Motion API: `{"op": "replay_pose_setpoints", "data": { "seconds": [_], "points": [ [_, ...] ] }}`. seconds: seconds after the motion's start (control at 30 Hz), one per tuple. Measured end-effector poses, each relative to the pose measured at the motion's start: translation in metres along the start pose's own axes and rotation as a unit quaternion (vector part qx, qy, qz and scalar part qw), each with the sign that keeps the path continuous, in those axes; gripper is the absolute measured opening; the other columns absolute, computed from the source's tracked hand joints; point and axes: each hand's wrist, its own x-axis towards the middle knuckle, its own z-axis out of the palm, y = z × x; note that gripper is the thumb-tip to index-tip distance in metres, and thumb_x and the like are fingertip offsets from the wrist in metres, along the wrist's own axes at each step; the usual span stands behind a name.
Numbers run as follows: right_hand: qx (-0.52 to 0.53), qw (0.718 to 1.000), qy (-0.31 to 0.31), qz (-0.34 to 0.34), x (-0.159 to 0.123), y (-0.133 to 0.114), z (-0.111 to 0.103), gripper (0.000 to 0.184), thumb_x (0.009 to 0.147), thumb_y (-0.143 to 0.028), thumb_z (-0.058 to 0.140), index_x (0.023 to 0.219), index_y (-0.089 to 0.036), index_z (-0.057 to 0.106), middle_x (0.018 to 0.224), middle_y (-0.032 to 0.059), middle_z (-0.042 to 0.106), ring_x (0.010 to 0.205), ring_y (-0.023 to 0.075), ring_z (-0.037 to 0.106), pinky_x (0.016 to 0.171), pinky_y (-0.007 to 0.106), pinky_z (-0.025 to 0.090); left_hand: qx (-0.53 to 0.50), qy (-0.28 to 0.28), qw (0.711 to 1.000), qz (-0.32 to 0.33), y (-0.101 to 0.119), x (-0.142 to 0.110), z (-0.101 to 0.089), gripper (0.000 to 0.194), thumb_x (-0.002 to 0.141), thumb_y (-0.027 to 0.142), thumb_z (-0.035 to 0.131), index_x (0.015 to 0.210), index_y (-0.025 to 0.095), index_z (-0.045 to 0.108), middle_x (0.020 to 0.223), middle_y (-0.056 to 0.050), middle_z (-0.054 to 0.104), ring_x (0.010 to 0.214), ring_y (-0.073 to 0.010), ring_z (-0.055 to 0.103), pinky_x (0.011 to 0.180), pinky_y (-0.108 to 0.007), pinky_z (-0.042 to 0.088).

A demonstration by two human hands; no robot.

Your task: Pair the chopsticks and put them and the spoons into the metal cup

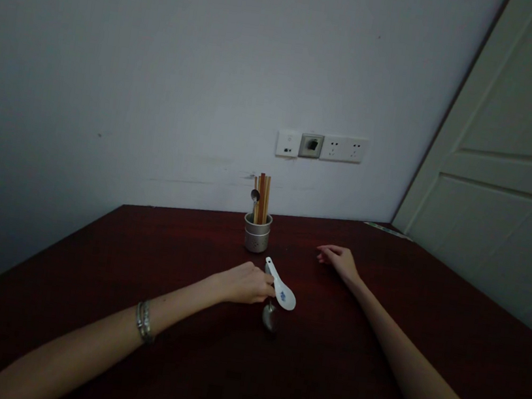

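My left hand has its fingers closed at the side of a white soup spoon with a small blue mark in its bowl. Just below the fingers lies the bowl of a metal spoon; the middle of its handle is hidden by the hand. To the right, my right hand rests on the table, its fingers loosely bent and partly apart, holding nothing. Behind the left hand stands a metal utensil holder with wooden chopsticks and a small metal spoon upright in it.
The dark red table reaches back to a pale wall. Wall sockets and a switch plate sit above its back edge. A white panelled door stands along the right. A bracelet circles my left wrist.
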Motion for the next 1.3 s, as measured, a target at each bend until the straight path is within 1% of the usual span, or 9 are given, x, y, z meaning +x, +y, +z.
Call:
{"op": "replay_pose_setpoints", "data": {
  "seconds": [0.13,0.37,0.57,0.67,0.77,0.83,0.97,1.2,1.3],
  "points": [
    [0.001,1.000,0.000,-0.001,0.001,0.001,0.000,0.024,0.066,-0.033,0.060,0.075,-0.012,0.066,0.059,0.0055,0.065,0.052,0.0131,0.059,0.049,0.022,0.043,0.006,0.009,1.000,-0.001,0.000,-0.002,-0.004,0.012,0.077,0.018,0.052,0.083,0.022,0.062,0.081,-0.002,0.062,0.064,-0.0109,0.058,0.050,-0.020,0.035],
    [0.002,1.000,0.006,-0.004,-0.001,-0.002,0.002,0.024,0.067,-0.033,0.058,0.075,-0.012,0.066,0.059,0.0051,0.065,0.051,0.0127,0.058,0.049,0.021,0.043,0.010,0.017,1.000,0.002,-0.001,-0.010,-0.014,0.013,0.079,0.018,0.049,0.086,0.020,0.060,0.081,-0.003,0.061,0.067,-0.0118,0.058,0.052,-0.020,0.036],
    [0.006,1.000,0.000,-0.016,0.001,0.001,0.002,0.025,0.067,-0.033,0.059,0.077,-0.011,0.066,0.058,0.0049,0.065,0.051,0.0133,0.059,0.048,0.022,0.044,-0.111,0.076,0.990,-0.050,-0.002,-0.010,-0.028,0.014,0.081,0.019,0.048,0.089,0.017,0.059,0.084,-0.004,0.062,0.072,-0.0116,0.057,0.062,-0.021,0.040],
    [0.014,1.000,-0.001,-0.016,0.001,0.001,0.002,0.025,0.066,-0.034,0.060,0.077,-0.012,0.066,0.059,0.0053,0.066,0.051,0.0133,0.059,0.048,0.022,0.044,-0.243,0.149,0.951,-0.116,-0.007,-0.004,-0.037,0.014,0.079,0.022,0.051,0.083,0.014,0.061,0.073,-0.002,0.060,0.064,-0.0098,0.054,0.059,-0.020,0.040],
    [0.016,1.000,-0.002,-0.011,0.000,0.000,0.003,0.024,0.067,-0.033,0.059,0.076,-0.012,0.067,0.059,0.0054,0.066,0.051,0.0136,0.059,0.048,0.022,0.044,-0.387,0.214,0.871,-0.216,-0.014,0.004,-0.045,0.016,0.075,0.028,0.056,0.075,0.012,0.061,0.062,0.000,0.057,0.052,-0.0070,0.048,0.048,-0.019,0.037],
    [0.016,1.000,-0.001,-0.011,0.000,-0.001,0.003,0.023,0.067,-0.032,0.059,0.075,-0.012,0.067,0.058,0.0051,0.065,0.050,0.0136,0.059,0.048,0.022,0.044,-0.465,0.231,0.813,-0.262,-0.018,0.008,-0.049,0.019,0.073,0.030,0.057,0.070,0.011,0.059,0.058,0.000,0.055,0.043,-0.0050,0.043,0.041,-0.018,0.033],
    [0.016,1.000,-0.006,-0.009,0.000,-0.002,0.003,0.023,0.068,-0.031,0.058,0.077,-0.012,0.066,0.058,0.0045,0.065,0.051,0.0133,0.059,0.049,0.022,0.044,-0.554,0.256,0.740,-0.281,-0.027,0.011,-0.050,0.023,0.071,0.033,0.059,0.067,0.011,0.056,0.053,0.002,0.052,0.033,-0.0023,0.035,0.032,-0.017,0.025],
    [0.003,1.000,-0.013,0.002,0.000,-0.002,0.003,0.021,0.068,-0.029,0.057,0.077,-0.012,0.065,0.059,0.0045,0.065,0.052,0.0130,0.059,0.050,0.022,0.044,-0.588,0.276,0.700,-0.297,-0.034,0.009,-0.041,0.023,0.068,0.032,0.062,0.062,0.011,0.055,0.050,0.004,0.049,0.032,-0.0012,0.033,0.032,-0.017,0.026],
    [-0.006,1.000,-0.025,0.004,-0.001,-0.020,0.006,0.021,0.067,-0.030,0.059,0.077,-0.012,0.065,0.061,0.0055,0.066,0.053,0.0133,0.059,0.047,0.021,0.043,-0.590,0.269,0.702,-0.295,-0.036,0.008,-0.037,0.021,0.068,0.030,0.062,0.063,0.011,0.056,0.050,0.003,0.050,0.032,-0.0017,0.033,0.032,-0.017,0.027]
  ]
}}
